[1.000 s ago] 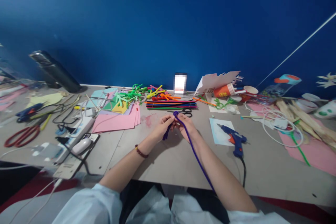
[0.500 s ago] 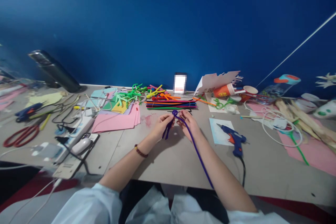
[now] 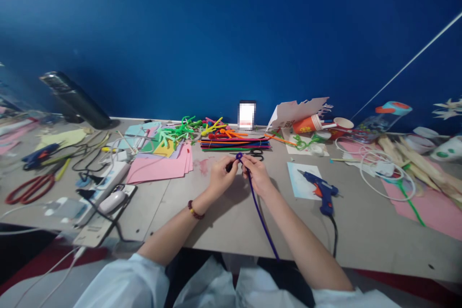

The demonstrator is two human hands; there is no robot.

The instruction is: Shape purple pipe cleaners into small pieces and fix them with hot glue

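Right — purple pipe cleaner [image 3: 255, 207] between fingers [image 3: 246, 163] (looped end).

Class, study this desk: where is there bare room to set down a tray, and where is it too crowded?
Bare tabletop lies between the pink paper and the power strip, and between the glue gun and the pink sheet at right. Crowded: the pipe cleaners and far-left cables.

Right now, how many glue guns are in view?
2. One glue gun lies on a pale sheet right of the right hand; the other glue gun lies far left, above red scissors. Others could be hidden in the clutter.
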